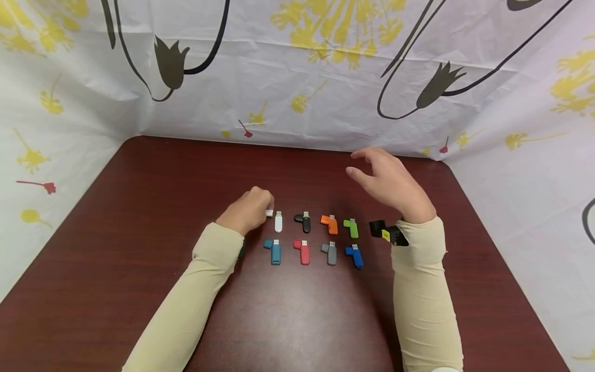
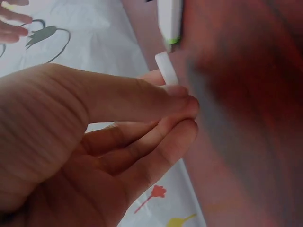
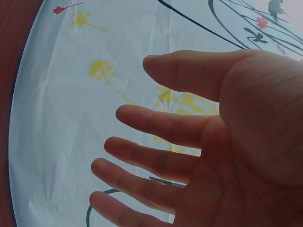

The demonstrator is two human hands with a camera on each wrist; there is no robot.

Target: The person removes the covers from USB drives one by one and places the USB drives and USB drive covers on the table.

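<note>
My left hand (image 1: 251, 207) pinches a small white USB stick cap (image 2: 166, 68) between thumb and fingertips. Just to the right of that cap lies a white USB stick (image 1: 278, 222), its metal plug pointing toward the back. In the left wrist view the stick's plug end is close to the cap. My right hand (image 1: 388, 178) is raised over the right part of the table, fingers apart and holding nothing. Nearest to it are a green USB stick (image 1: 354, 229) and an orange USB stick (image 1: 332, 226), each with a cap beside its plug.
A black USB stick (image 1: 306, 222) completes the back row. In front lie teal (image 1: 276, 253), red (image 1: 304, 253), grey (image 1: 331, 254) and blue (image 1: 357, 257) sticks, caps at their left. The dark red table (image 1: 139, 217) meets a white patterned sheet (image 1: 279, 93) at back and sides.
</note>
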